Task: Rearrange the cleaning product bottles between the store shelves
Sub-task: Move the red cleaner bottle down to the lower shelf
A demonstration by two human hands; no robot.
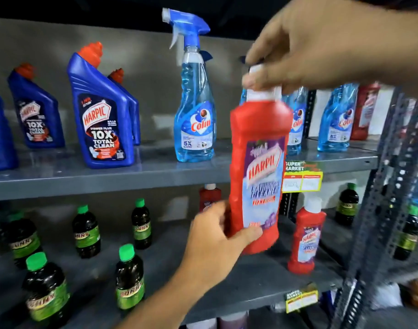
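Harpic bathroom cleaner bottle (257, 167), red with a white cap, is held in the air in front of the upper shelf (108, 179). Its base hangs below that shelf's front edge, its cap level with the Colin spray bottles standing there. Long axis close to upright, top leaning slightly right. Label blurred.

Right hand (322, 43) comes in from above and to the right of the bottle, fingers curled down and pinching the white cap. Left hand (217, 233) reaches up from below and left, forearm slanting across the lower shelf (179, 293); thumb lies across the lower front of the label, the other fingers wrap behind the base. So both grips are closed on the one bottle, top and bottom, neither spread.

Relation that matters: the bottle sits directly between the two hands, and the bare stretch of upper shelf lies just behind it, between the nearest Colin spray bottle (194, 110) to its left and further Colin bottles (336, 117) to its right. Judged: a lift and push back would seat it there. A second red Harpic bottle (305, 238) stands on the lower shelf, just right of the held one.
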